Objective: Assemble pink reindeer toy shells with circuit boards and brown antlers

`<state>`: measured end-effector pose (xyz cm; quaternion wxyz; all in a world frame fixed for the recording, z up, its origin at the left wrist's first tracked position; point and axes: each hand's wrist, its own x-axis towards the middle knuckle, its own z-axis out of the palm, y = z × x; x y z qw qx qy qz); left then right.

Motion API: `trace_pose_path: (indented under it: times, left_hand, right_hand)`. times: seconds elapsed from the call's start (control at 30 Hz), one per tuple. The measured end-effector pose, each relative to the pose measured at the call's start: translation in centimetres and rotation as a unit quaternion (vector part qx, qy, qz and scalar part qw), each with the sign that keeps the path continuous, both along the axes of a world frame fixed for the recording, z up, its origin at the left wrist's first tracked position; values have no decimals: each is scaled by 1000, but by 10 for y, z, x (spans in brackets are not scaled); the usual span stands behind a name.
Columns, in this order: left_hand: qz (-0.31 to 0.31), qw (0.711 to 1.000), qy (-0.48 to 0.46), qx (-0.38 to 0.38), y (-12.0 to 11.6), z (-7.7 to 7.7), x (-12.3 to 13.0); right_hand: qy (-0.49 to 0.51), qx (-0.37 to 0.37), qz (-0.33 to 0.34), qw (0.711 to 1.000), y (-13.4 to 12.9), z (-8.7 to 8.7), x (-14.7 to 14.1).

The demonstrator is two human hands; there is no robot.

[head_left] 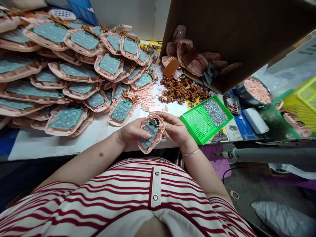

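Observation:
A pink plastic shell (150, 134) with a circuit board and a grey keypad sheet is held at the table's front edge, tilted. My left hand (135, 131) grips its left side, the thumb pressed on the sheet. At its upper right, my right hand (174, 127) has its fingers closed round the rim, where a brown antler piece partly shows. A similar shell with brown antlers (121, 110) lies on the table just left of my hands. Whether my right fingers also pinch a small part is hidden.
Stacked shells (66, 120) cover the left. Behind my hands are brown antler pieces (176, 89) and small pink pieces (145, 95). A green tray (197, 126) of screws stands right, before a cardboard box (222, 39) of pink shells. A grey electric screwdriver (261, 154) is at far right.

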<state>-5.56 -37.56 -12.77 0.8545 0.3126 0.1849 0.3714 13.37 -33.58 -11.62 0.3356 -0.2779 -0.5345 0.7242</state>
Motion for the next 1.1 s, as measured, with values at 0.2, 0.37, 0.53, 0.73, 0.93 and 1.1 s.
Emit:
trace_pose_path:
  times: [0.2,0.37,0.53,0.73,0.93,1.1]
  left_hand:
    - [149,988,27,-11,4,2,8]
    - [142,990,20,-8,5,2,7]
    - [159,987,27,-14,6,1,4]
    - [101,992,76,25,5,3,3]
    - [116,987,106,38,4,2,4]
    - [105,989,106,12,4,0,6]
  right_hand:
    - [-34,20,-128,991,-6,-5,1]
    - [-58,26,-182,981,-11,-7,4]
    - [-29,-40,-157,986,-16,-4,3]
    - [-94,25,-211,973,-21,-7,3]
    - [-181,153,-173,956,-21,-6,6]
    - [-138,137,-273,942,-13,-7,14]
